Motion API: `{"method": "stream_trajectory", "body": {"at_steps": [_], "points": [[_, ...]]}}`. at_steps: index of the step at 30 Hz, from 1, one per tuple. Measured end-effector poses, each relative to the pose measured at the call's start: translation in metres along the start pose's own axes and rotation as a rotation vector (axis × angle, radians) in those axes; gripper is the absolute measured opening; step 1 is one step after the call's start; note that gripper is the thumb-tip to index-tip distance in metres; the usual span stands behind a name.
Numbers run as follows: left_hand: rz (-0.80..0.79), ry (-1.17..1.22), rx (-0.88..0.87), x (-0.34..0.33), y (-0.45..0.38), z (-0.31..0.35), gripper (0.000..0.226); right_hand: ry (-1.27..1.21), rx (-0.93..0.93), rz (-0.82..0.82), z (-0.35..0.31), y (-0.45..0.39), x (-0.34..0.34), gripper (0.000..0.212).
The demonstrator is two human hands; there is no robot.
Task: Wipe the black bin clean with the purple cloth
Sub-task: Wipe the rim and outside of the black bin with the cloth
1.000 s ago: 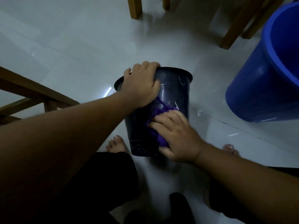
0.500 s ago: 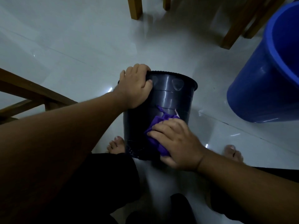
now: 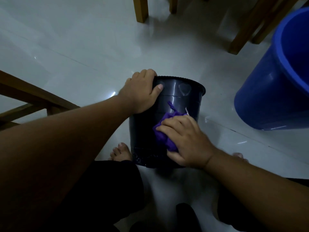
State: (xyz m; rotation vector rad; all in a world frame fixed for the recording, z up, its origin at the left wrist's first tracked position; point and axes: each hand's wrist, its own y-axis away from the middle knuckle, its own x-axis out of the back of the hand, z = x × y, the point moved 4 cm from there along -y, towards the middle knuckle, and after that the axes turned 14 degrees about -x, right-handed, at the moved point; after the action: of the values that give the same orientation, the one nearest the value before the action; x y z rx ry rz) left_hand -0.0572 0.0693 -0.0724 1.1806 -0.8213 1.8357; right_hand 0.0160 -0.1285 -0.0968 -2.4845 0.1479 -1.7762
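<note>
The black bin (image 3: 180,97) stands on the pale tiled floor between my bare feet, its glossy near side facing me. My left hand (image 3: 142,92) grips its rim at the upper left, thumb pressed on the outer wall. My right hand (image 3: 185,141) presses a bunched purple cloth (image 3: 163,134) flat against the lower part of the bin's near wall. A thin strand of the cloth sticks up above my fingers. The bin's inside is hidden from this angle.
A large blue bucket (image 3: 267,91) stands close on the right. Wooden furniture legs (image 3: 142,9) rise at the top, and a wooden frame (image 3: 33,97) lies at the left. My dark-clothed knees fill the bottom of the view.
The bin has turned more upright and shifted slightly right. My left hand moved from the bin's upper wall to its left rim. My right hand stays low with the cloth.
</note>
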Motion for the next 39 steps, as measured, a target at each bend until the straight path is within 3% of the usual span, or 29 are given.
{"method": "stream_trajectory", "body": {"at_steps": [7,11,16,20,26,32,39], "points": [[0.022,-0.026,-0.007,0.000,-0.004,0.006,0.051,-0.078,-0.358,0.108,0.020,-0.041,0.020,0.069],[0.016,-0.075,-0.025,-0.004,-0.009,0.013,0.050,-0.097,-0.365,0.117,0.026,-0.019,0.015,0.071],[0.029,-0.097,-0.037,-0.004,-0.008,0.012,0.050,-0.026,-0.199,0.057,0.013,0.002,0.007,0.073],[0.025,-0.104,-0.032,-0.003,-0.006,0.011,0.051,-0.147,-0.196,0.013,0.016,-0.007,0.013,0.072],[0.020,-0.126,-0.032,-0.005,-0.009,0.017,0.050,-0.256,-0.272,-0.056,0.028,-0.006,0.019,0.089],[0.014,-0.101,-0.029,-0.003,-0.007,0.007,0.048,-0.145,-0.174,0.004,0.026,-0.019,0.021,0.079],[0.032,-0.099,-0.021,-0.002,-0.009,0.001,0.046,-0.120,-0.225,0.015,0.033,-0.033,0.021,0.073]]}}
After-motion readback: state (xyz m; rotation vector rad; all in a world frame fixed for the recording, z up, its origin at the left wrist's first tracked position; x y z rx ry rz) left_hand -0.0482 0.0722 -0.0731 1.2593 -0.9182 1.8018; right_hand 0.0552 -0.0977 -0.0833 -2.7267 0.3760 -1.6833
